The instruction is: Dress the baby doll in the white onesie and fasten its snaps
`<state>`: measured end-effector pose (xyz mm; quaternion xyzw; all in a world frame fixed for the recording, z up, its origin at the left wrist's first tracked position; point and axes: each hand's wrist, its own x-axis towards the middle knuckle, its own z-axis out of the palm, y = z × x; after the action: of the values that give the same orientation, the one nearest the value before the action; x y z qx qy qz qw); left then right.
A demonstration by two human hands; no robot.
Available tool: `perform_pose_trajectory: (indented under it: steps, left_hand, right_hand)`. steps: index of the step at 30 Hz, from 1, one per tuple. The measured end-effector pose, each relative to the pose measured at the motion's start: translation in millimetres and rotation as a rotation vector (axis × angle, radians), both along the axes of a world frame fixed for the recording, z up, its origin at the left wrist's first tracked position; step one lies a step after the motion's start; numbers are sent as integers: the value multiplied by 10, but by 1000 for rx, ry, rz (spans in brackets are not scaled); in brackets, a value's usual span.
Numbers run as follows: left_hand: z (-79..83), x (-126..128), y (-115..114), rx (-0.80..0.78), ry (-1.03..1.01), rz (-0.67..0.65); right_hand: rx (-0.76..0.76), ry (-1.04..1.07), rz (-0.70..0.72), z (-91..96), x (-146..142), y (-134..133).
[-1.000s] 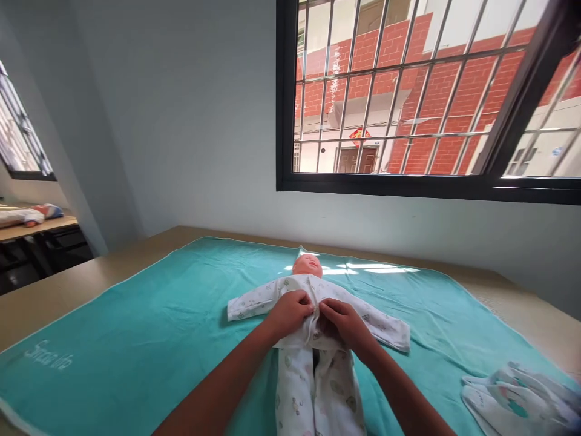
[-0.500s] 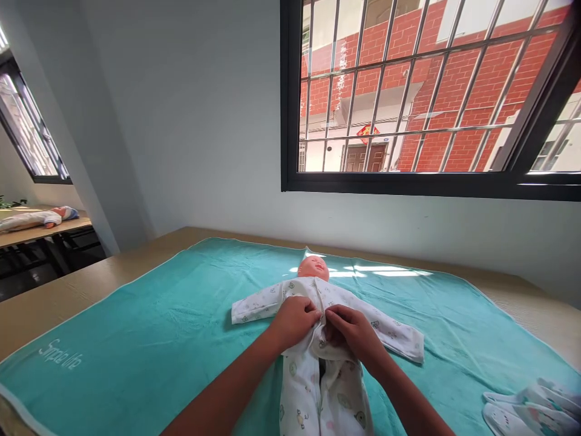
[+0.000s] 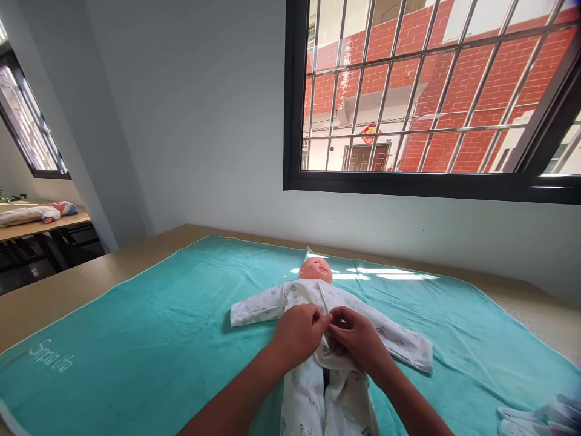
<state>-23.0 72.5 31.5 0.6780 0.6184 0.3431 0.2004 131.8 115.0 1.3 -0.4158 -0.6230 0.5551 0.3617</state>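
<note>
A baby doll (image 3: pixel 316 269) lies on its back on a teal blanket (image 3: pixel 149 327), dressed in a white printed sleepsuit (image 3: pixel 390 339) with its sleeves spread out to both sides. My left hand (image 3: pixel 297 333) and my right hand (image 3: pixel 358 339) meet over the doll's belly. Both pinch the front edges of the sleepsuit together at its middle seam. Below my hands the suit's front gapes open a little, showing a dark slit between the legs.
The blanket covers a wooden table (image 3: pixel 68 290) set against a grey wall under a barred window (image 3: pixel 431 97). A pile of white baby clothes (image 3: pixel 540 415) lies at the blanket's right corner. Another doll (image 3: pixel 36 213) rests on a far table at the left.
My hands have stayed pinched together on the sleepsuit's front, shifting slightly up the seam. The view has drifted left, pushing the clothes pile toward the right edge.
</note>
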Motion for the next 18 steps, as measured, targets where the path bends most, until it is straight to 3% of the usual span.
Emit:
perform_pose_trajectory:
  steps: [11,18]
  left_hand:
    - [19,80,-36,78,264,43]
    - [-26,1,64,-11,-82,40]
  right_hand:
    - [-38,17,51,58,-11,-25]
    - [-45,49,76,-97,22,100]
